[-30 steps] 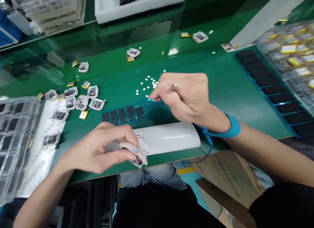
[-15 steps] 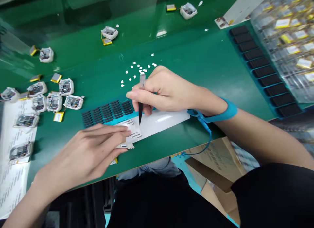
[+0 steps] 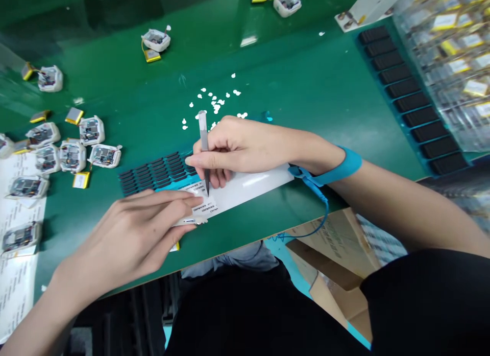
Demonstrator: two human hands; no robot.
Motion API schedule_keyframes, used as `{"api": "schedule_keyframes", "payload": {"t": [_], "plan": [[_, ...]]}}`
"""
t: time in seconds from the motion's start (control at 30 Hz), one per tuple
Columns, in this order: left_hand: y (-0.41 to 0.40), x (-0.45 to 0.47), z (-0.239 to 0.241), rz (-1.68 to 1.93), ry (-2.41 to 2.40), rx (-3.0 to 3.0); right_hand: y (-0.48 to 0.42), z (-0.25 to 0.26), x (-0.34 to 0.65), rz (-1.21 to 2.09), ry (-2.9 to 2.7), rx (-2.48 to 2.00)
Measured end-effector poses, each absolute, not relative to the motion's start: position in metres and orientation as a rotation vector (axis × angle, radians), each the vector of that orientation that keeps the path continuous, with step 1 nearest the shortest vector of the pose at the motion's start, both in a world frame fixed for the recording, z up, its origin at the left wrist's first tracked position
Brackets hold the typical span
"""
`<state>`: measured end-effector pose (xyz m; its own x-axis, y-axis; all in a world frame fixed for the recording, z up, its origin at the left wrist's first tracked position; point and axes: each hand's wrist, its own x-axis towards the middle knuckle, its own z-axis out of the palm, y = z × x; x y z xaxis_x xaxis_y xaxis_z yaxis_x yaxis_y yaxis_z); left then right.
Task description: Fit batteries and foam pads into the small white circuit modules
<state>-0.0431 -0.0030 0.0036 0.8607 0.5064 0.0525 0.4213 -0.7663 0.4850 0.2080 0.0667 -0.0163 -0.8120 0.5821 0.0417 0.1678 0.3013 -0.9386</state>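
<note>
Tweezers moved to printed sheet; lettering too small to read.

Wore a plain black top with a short, loose right sleeve, over faded grey-blue trousers. Bore a broad, flat blue strap round the right wrist, joined to a thin, curving blue cord with small coils lower down.

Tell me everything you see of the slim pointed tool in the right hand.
The slim pointed tool looks metallic: grey, broader upper end, darkening to a narrow tip. The right hand grips its middle between thumb and fingers, tip down over the printed white sheet; whether the tip touches is unclear.
</note>
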Motion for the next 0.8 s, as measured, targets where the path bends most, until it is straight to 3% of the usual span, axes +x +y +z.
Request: {"api": "schedule_keyframes", "payload": {"t": [0.3,0.5,0.7,0.8], "plan": [[-0.001,-0.041,0.000,0.254,0.699,2.541,0.068,-0.024,0.205,1.691,-2.132,-0.635],[-0.004,-0.041,0.007,0.254,0.713,2.506,0.075,-0.023,0.204,1.716,-1.646,-0.688],[-0.012,-0.030,0.013,0.646,1.186,1.767,0.054,-0.005,0.193,1.473,-1.239,-0.571],[-0.009,-0.028,0.007,0.797,1.168,1.363,0.038,0.001,0.187,1.316,-1.228,-0.682]]}}
